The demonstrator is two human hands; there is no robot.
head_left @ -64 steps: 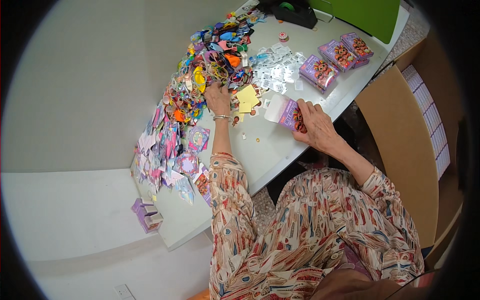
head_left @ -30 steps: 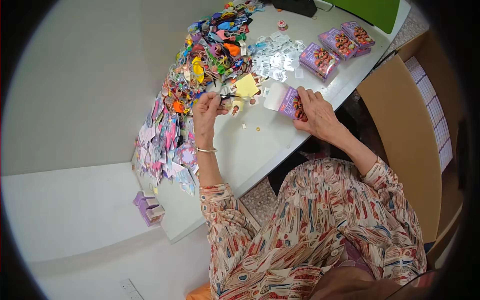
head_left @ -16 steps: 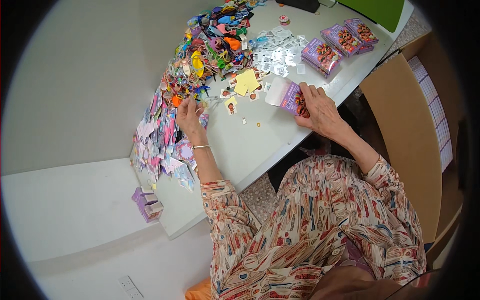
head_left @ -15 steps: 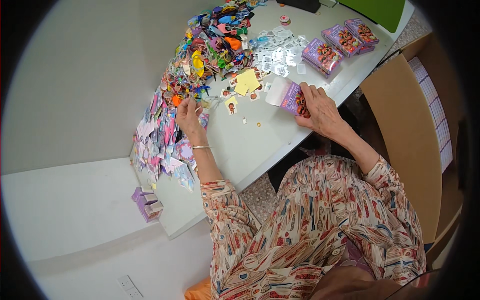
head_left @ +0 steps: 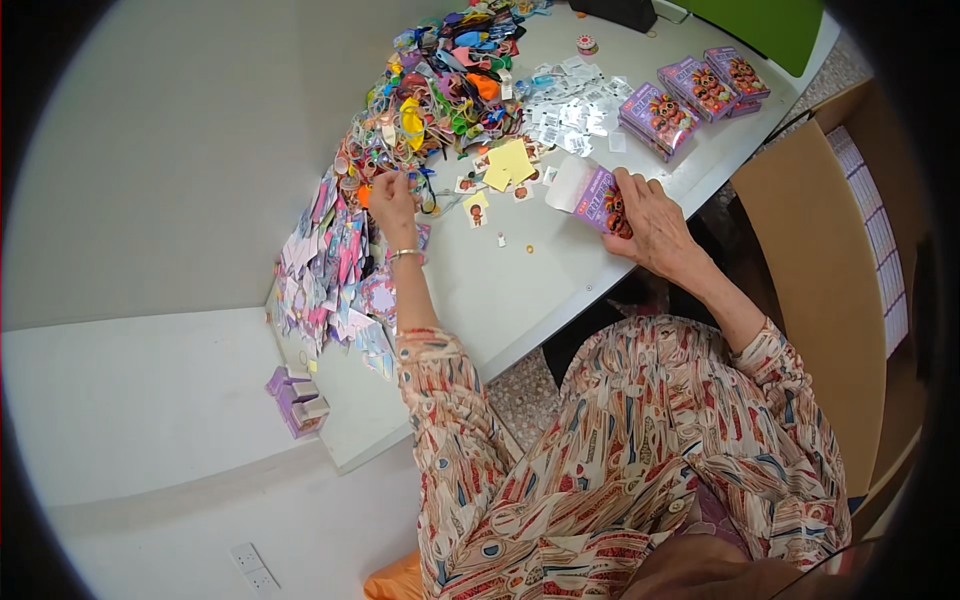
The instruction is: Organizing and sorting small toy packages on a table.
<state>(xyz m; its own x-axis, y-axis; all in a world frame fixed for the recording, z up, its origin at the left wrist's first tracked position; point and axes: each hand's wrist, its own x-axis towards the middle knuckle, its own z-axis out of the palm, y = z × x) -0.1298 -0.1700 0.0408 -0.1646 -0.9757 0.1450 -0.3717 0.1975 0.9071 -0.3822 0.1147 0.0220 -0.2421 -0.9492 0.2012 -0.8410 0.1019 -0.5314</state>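
Observation:
My right hand [head_left: 655, 225] grips a small purple cardboard box [head_left: 592, 197], whose white end flap stands open on its left side. At the near edge of a heap of colourful small trinkets [head_left: 440, 95], my left hand [head_left: 395, 208] has its fingers pinched together. Whatever lies between those fingertips is too small to make out. Just below that hand spreads a pile of pink and purple shiny packets [head_left: 325, 255]. Between the two hands lie yellow paper squares [head_left: 510, 163] and several small picture stickers [head_left: 476, 212].
Flat silvery packets [head_left: 575, 115] lie beyond the stickers. Filled purple boxes [head_left: 660, 118] are stacked at the far right. An open carton [head_left: 810, 300] stands right of the table [head_left: 500, 310]. Another purple container [head_left: 297, 402] sits by the left wall. A tiny gold ring [head_left: 530, 249] lies on the tabletop.
The whole view has shifted slightly. My left hand has moved a little over the edge of the trinket heap, while my right hand keeps holding the purple box.

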